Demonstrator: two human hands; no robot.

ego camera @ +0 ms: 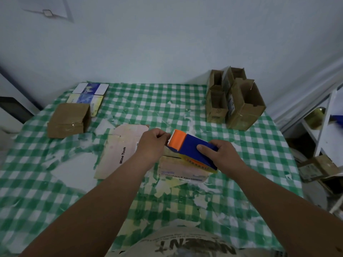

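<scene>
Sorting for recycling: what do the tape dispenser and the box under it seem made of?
The tape dispenser looks like hard plastic: smooth, flat blue and orange. The box under it seems printed card: matte, pale, folded edges.

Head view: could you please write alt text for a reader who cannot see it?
The right hand grips a blue and orange tape dispenser over a small box on a green checked tablecloth, while the left hand pinches at the dispenser's toothed end.
</scene>
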